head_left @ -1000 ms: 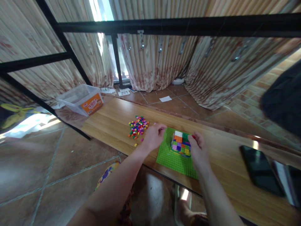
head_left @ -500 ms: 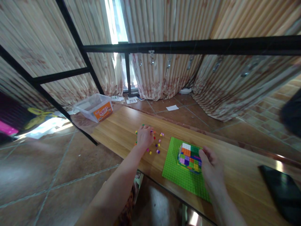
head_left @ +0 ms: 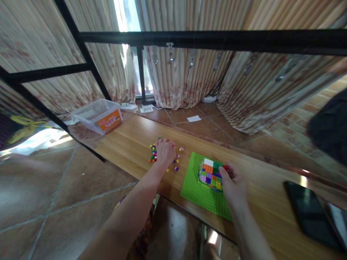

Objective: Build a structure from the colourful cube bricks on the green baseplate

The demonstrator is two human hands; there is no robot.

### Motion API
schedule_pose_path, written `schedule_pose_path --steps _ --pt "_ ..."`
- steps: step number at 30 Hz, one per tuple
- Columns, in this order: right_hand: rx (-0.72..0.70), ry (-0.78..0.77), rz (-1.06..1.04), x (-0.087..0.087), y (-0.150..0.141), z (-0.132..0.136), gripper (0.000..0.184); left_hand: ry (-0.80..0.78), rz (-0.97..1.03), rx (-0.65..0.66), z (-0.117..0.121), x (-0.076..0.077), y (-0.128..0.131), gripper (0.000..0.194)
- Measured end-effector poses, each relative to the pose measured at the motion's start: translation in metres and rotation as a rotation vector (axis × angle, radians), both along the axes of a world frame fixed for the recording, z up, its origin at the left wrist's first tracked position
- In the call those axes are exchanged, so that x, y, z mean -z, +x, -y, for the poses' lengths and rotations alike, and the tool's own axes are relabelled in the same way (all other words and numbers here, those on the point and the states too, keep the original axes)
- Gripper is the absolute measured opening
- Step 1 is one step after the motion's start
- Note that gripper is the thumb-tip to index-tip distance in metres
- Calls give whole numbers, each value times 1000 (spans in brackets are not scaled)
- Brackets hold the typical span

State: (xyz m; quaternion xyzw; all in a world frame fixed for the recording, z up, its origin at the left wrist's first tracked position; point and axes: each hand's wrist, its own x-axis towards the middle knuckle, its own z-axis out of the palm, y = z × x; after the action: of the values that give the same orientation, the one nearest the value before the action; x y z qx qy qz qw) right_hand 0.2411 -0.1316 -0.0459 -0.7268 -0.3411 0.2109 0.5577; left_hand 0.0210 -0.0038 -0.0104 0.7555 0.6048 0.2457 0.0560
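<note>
My left hand (head_left: 166,151) reaches down into a scatter of small loose toy bricks (head_left: 153,151) on the wooden table. Its fingers are curled and their tips hidden, so what they pinch does not show. At the right edge of a built block of many-coloured bricks (head_left: 208,169), my right hand (head_left: 233,177) pinches a small red brick (head_left: 225,167) between thumb and fingers. That block stands on a green studded baseplate (head_left: 200,196), with white, orange, green, purple and yellow bricks on its top. More single bricks (head_left: 176,168) lie between my left hand and the baseplate.
A clear plastic box (head_left: 99,115) with an orange label stands at the table's far left end. Toward the right lies a dark phone-like slab (head_left: 309,209) on the wooden table (head_left: 260,202). Black metal bars (head_left: 189,39) cross in front of the curtains.
A red brick now shows in my right hand's fingers beside the block. My left hand stays over the loose bricks, with more of them visible on its left. The whole view has shifted slightly.
</note>
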Motion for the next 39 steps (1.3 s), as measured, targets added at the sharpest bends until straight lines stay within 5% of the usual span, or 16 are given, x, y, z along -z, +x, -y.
schedule_pose_path --steps 4,9,25,39 --pt "-4 25 9 -3 -3 -1 57 -21 299 283 26 -14 15 17" --pt "3 20 76 -3 -3 -5 55 -282 661 550 69 -9 39 14" --pt "-18 17 65 -3 -2 -5 54 -278 535 522 76 -6 42 15" --pt "-17 -9 134 -10 -5 -2 56 -349 661 491 74 -7 45 10"
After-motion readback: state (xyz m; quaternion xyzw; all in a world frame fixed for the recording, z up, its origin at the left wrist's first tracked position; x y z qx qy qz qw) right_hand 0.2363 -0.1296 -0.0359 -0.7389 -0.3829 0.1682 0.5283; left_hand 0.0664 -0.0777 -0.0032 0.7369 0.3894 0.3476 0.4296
